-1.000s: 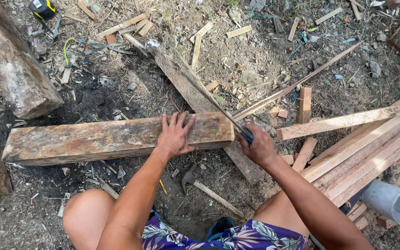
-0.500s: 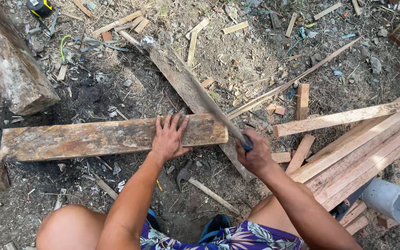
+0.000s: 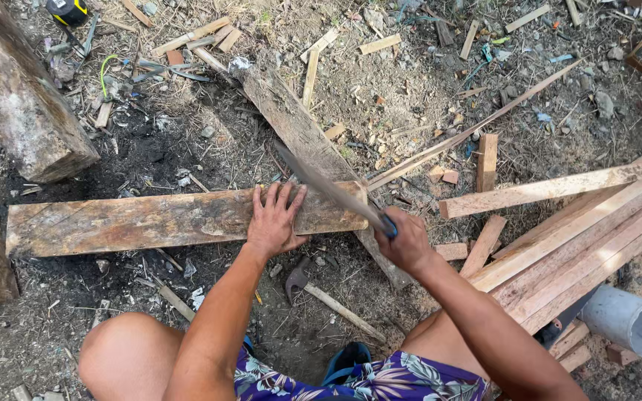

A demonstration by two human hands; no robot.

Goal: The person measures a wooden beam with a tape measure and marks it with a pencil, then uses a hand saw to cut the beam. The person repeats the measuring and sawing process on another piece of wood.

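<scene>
A weathered plank point(image 3: 150, 220), judged stiff and heavy, was pinned flat on the dirt by the left hand point(image 3: 274, 223), fingers spread. A long blade point(image 3: 328, 187) above its right end was gripped by the right hand point(image 3: 408, 243), fist closed round the handle.

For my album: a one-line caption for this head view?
Left hand steadies a plank while right hand saws it.

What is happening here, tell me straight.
A person squats on littered ground. The left hand presses flat on a weathered plank lying across a second board. The right hand grips a handsaw angled over the plank's right end. A hammer lies on the ground near the knees.
</scene>
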